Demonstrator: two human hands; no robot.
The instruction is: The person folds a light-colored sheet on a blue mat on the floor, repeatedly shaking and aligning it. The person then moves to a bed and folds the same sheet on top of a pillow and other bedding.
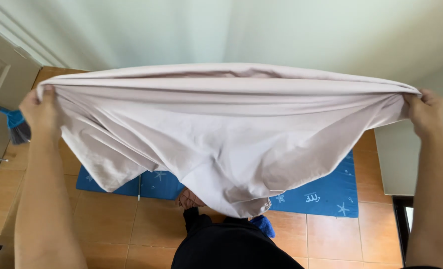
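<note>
Both hands, left hand (38, 110); right hand (427, 113), grip pale sheet (221, 134) stretched above blue mat (326, 195)

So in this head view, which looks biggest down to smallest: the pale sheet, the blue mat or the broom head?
1. Pale sheet, though it is held close to the camera by the left hand and right hand.
2. Blue mat, partly hidden behind the sheet.
3. Broom head.

the pale sheet (221, 134) hides most of the blue mat (326, 194) and the floor behind it. both forearms are cut off by the bottom edge. the broom (12, 124) handle leaves the left edge.
</note>
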